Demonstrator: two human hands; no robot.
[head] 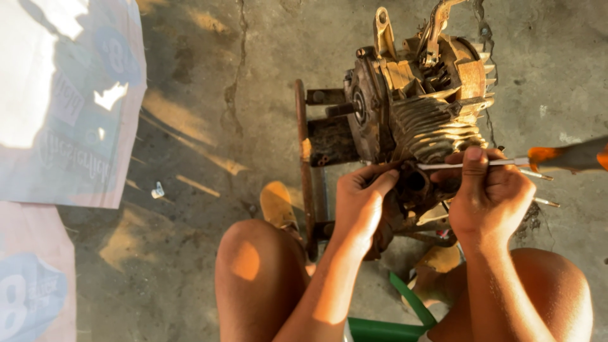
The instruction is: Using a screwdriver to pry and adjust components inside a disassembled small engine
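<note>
A printed plastic sheet lies on the cracked concrete floor at its far left edge, and a second sheet lies at the near left corner. A small white bolt rests on the floor just beside the first sheet. A green stool stands at the near edge.

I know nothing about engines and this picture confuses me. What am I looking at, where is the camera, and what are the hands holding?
The camera sits on the person's head and looks down, so you see their own bare knees and both hands. In front of them, on a cracked concrete floor, stands a small, dirty engine with cooling fins, resting on a rusty metal frame. The right hand holds a screwdriver with an orange handle, its shaft pointing left at the engine. The left hand touches the engine's lower part near a round opening. At left lie printed sheets and a small white part.
</note>
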